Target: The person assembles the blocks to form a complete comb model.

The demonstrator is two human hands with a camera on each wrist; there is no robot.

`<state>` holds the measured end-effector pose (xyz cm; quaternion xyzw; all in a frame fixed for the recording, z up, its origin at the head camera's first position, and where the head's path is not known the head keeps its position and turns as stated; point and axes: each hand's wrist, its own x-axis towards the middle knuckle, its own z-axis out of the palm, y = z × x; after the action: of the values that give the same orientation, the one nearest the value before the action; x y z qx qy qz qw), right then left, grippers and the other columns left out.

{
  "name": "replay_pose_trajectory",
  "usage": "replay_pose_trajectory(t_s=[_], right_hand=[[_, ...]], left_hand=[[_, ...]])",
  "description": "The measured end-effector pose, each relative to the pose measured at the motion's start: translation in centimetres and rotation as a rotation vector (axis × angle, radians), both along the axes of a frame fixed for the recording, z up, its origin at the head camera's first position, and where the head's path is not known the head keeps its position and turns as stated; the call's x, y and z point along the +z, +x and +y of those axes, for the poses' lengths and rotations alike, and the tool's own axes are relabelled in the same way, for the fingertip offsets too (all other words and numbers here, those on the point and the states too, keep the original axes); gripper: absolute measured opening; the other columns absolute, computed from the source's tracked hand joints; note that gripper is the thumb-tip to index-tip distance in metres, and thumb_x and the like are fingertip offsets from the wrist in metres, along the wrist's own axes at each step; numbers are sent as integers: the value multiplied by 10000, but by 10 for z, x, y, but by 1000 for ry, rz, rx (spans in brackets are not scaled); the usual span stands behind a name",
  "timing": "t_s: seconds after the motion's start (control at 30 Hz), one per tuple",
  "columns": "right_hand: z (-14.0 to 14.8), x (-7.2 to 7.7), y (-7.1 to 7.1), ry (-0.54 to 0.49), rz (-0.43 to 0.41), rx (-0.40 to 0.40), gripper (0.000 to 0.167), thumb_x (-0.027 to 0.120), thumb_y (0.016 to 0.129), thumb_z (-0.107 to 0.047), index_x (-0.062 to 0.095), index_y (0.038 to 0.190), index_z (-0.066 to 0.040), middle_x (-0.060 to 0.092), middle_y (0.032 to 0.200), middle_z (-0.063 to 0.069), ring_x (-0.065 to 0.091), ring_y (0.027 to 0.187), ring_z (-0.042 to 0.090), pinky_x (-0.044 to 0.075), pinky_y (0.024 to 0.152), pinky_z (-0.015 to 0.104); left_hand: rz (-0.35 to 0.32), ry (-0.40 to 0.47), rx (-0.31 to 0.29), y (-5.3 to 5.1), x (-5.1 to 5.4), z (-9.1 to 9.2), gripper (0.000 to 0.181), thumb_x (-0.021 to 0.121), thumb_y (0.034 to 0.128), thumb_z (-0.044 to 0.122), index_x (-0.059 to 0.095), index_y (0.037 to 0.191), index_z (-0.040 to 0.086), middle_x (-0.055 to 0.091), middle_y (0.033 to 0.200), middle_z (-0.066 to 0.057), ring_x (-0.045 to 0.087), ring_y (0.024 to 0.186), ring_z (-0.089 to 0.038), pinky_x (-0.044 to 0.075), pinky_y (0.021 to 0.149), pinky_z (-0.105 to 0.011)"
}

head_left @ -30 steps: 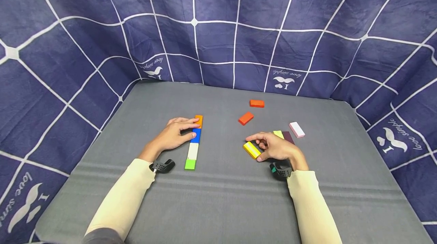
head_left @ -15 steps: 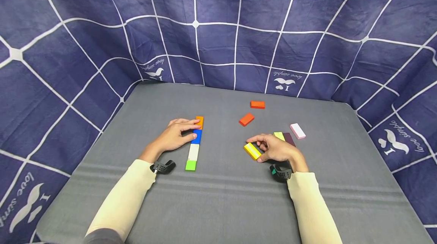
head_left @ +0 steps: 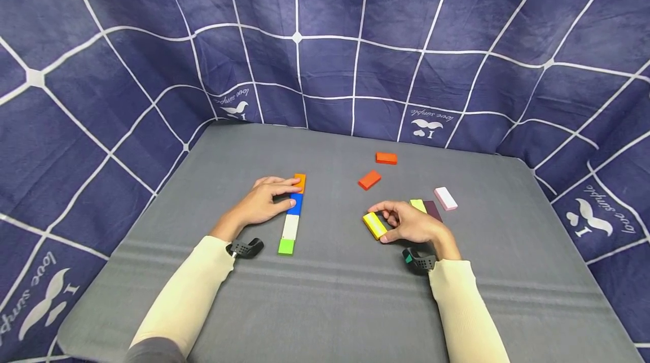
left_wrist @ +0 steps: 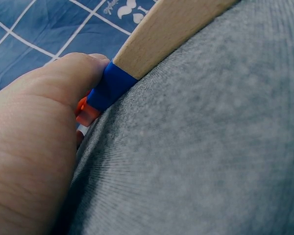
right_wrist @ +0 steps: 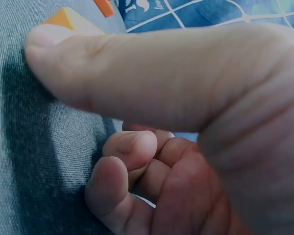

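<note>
In the head view a row of flat blocks runs away from the person: a green block point(head_left: 286, 247), a white-topped block point(head_left: 290, 227), a blue block point(head_left: 295, 205) and an orange block point(head_left: 301, 182). My left hand point(head_left: 265, 201) rests along its far left side, thumb touching the blue block and fingertips on the orange one. The left wrist view shows the thumb against the blue block point(left_wrist: 113, 87). My right hand point(head_left: 408, 222) pinches a slanted yellow block point(head_left: 374, 225) by its two ends, between thumb and index finger. The thumb covers most of that block in the right wrist view.
Two red-orange blocks point(head_left: 369, 180) lie farther back on the grey table point(head_left: 325, 306). Behind the right hand are a yellow-green block point(head_left: 418, 205) and a dark purple block point(head_left: 432, 209), both partly hidden. A pink-white block point(head_left: 445, 198) lies beyond. Blue gridded cloth point(head_left: 325, 64) rises around the table.
The yellow block has shifted and turned slightly with the right hand. Its thumb has come in closer on the near end. The left hand keeps its place; the whole view drifts a little.
</note>
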<state>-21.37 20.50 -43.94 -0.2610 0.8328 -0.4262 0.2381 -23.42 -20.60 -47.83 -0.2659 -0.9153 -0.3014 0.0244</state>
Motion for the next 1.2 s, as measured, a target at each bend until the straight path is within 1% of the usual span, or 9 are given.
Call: replay_pose_trajectory(t_s=[0.23,0.4,0.5,0.67,0.8,0.93,1.07,1.2], right_hand=[[-2,2,-1,15,19,-52,577,862,774,-106,611,1293,-99,481,942,101,425,731,113,383,666,181],[-7,3,-1,-35,22,-92,549,861,793,-166,610,1277,-96,470,935,100,429,728,100,385,649,174],[-11,5,0,-75,27,-106,547,861,795,-165,612,1276,-90,458,934,105,424,731,108,382,640,175],[-17,6,2,-111,61,-129,548,867,787,-158,616,1268,-88,454,941,129,428,730,123,382,632,187],[-22,9,4,-144,90,-147,549,869,781,-145,613,1263,-86,452,950,149,427,725,121,378,627,191],[-32,11,7,-173,123,-175,544,878,771,-145,623,1250,-115,462,944,146,428,714,105,370,627,180],[-44,15,13,-206,137,-167,559,881,768,-150,617,1260,-123,467,957,183,439,738,124,378,641,183],[-56,21,18,-226,152,-154,566,888,761,-173,619,1258,-168,477,980,233,451,765,161,390,653,186]], left_hand=[[0,10,-5,-1,3,2,430,674,950,420,641,1362,297,515,1506,136,448,1373,-198,202,1163,-482],[6,9,-8,0,2,1,436,671,949,434,641,1362,296,514,1510,125,445,1375,-208,210,1153,-495],[1,2,-4,1,1,1,442,665,950,445,634,1367,303,506,1514,133,438,1381,-200,209,1156,-492],[-14,-3,3,3,-1,0,449,662,951,448,622,1378,312,497,1516,150,431,1385,-192,200,1168,-486],[-17,-2,9,3,-1,-1,444,658,954,450,620,1378,322,491,1515,170,429,1383,-167,196,1173,-469],[-11,-2,8,2,-2,0,437,662,954,445,625,1372,325,491,1514,176,430,1381,-160,201,1169,-464],[-12,-6,5,2,-2,0,429,666,952,436,632,1365,325,493,1514,171,429,1382,-165,202,1168,-464],[-10,1,5,2,-1,0,426,668,952,433,635,1362,322,496,1514,166,434,1378,-162,202,1167,-468]])
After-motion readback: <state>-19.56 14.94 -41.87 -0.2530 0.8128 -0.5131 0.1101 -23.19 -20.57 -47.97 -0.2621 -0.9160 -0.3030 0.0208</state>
